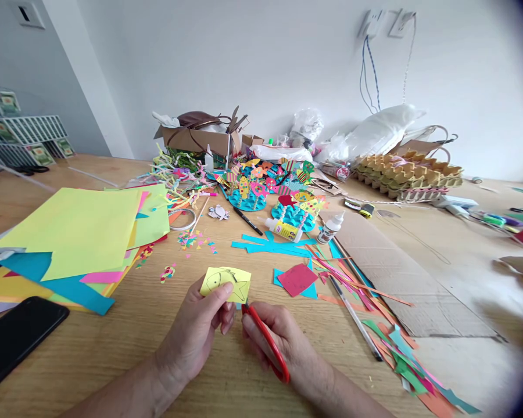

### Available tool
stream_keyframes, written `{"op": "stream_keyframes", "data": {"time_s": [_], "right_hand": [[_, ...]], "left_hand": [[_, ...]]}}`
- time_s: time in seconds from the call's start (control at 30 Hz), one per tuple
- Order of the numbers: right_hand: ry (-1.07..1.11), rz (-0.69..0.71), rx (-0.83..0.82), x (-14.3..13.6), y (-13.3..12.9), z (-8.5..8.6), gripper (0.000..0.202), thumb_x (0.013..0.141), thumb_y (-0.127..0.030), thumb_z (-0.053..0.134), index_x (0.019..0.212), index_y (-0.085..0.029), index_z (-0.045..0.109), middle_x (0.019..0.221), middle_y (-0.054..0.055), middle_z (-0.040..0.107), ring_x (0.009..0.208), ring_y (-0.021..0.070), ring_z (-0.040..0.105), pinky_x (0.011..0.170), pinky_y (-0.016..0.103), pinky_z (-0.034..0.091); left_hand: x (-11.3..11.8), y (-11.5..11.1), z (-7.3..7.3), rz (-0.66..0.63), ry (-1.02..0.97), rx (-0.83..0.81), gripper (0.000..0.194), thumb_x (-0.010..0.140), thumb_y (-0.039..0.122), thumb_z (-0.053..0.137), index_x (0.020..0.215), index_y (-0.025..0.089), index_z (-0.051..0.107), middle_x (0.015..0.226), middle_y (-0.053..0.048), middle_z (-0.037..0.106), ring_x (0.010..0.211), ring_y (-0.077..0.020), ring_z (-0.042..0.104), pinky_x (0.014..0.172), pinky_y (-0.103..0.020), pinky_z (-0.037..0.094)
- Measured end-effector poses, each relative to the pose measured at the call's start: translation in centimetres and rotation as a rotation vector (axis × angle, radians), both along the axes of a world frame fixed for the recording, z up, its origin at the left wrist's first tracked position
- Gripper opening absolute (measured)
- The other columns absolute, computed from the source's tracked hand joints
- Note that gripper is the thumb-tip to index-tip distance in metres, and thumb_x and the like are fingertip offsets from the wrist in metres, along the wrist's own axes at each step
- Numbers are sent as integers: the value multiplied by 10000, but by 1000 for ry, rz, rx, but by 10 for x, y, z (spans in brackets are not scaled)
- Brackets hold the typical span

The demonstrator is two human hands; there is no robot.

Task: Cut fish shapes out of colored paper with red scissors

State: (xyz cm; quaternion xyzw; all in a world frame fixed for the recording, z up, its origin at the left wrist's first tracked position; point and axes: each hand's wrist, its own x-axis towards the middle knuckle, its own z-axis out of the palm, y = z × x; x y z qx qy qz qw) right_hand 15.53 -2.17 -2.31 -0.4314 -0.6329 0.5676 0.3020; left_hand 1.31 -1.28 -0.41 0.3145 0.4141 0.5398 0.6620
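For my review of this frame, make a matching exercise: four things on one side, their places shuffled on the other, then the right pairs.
1. Scissors
2. Fish drawing
3. Phone
4. Egg cartons

A. Stacked, back right
B. Between left hand thumb and fingers
C. In right hand
D. Picture's lower left

Pairs: 1-C, 2-B, 3-D, 4-A

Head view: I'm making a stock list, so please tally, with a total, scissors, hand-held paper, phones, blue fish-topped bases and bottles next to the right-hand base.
Scissors, in the right hand: 1
Yellow paper, in the left hand: 1
Black phone: 1
Blue bases: 2
Bottles, one lying, one standing: 2
Total: 7
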Motion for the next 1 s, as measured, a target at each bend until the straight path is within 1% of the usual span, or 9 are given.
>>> {"op": "stream_keyframes", "data": {"time_s": [0.17, 0.27, 0.33, 0.4, 0.47, 0.57, 0.77, 0.87, 1.0], "right_hand": [[-52, 12, 60, 3, 2, 1, 342, 885, -349, 435, 589, -184, 397, 488, -69, 355, 407, 57, 325, 397, 180, 246], [-91, 18, 50, 5, 4, 5, 318, 873, -313, 424, 584, -191, 373, 494, -70, 335, 414, 60, 324, 395, 184, 238], [-120, 18, 53, 6, 5, 8, 321, 865, -312, 417, 574, -195, 348, 493, -70, 323, 418, 62, 327, 394, 186, 234], [-142, 27, 79, 7, 6, 11, 325, 856, -318, 419, 566, -195, 342, 494, -70, 316, 419, 62, 326, 398, 190, 229], [-154, 41, 95, 7, 7, 12, 329, 849, -327, 426, 559, -194, 342, 496, -70, 311, 414, 60, 320, 396, 192, 221], [-134, 49, 58, 8, 8, 12, 332, 850, -338, 427, 562, -197, 341, 489, -73, 323, 399, 57, 322, 381, 185, 225], [-51, 74, -69, 9, 8, 12, 356, 854, -423, 441, 585, -201, 367, 468, -75, 371, 370, 59, 354, 339, 160, 253], [-37, 69, -74, 10, 8, 13, 385, 843, -456, 471, 578, -197, 367, 464, -76, 371, 375, 56, 346, 340, 154, 255], [-35, 89, -47, 10, 7, 12, 396, 852, -469, 464, 583, -193, 371, 468, -73, 369, 390, 56, 337, 350, 157, 246]], "left_hand": [[-2, 1, 1, -32, 14, 15, 237, 708, 285, 639, 559, 168, 496, 460, 57, 461, 421, -71, 410, 381, -176, 324], [-9, 6, 4, -99, 31, 69, 171, 750, 301, 599, 660, 163, 554, 545, 35, 518, 469, -84, 443, 415, -189, 364], [-16, 12, 7, -122, 47, 102, 165, 776, 324, 565, 720, 169, 578, 609, 24, 546, 501, -93, 462, 440, -201, 397], [-23, 18, 11, -86, 95, 85, 149, 746, 326, 599, 769, 179, 599, 641, 29, 554, 517, -93, 468, 432, -188, 397], [-28, 22, 14, -114, 162, 59, 152, 719, 320, 634, 721, 173, 596, 597, 39, 527, 509, -85, 450, 431, -172, 379], [-30, 25, 15, -145, 236, 60, 165, 699, 301, 656, 648, 165, 577, 555, 50, 492, 513, -75, 434, 457, -158, 371], [-28, 25, 17, -185, 233, 71, 181, 678, 309, 662, 630, 166, 561, 532, 57, 478, 479, -68, 399, 441, -159, 338], [-27, 24, 19, -184, 257, 75, 185, 670, 310, 665, 621, 165, 561, 528, 58, 473, 484, -71, 395, 439, -160, 333], [-28, 24, 21, -181, 280, 94, 182, 673, 302, 660, 609, 163, 563, 527, 60, 463, 493, -73, 390, 449, -162, 336]]}}
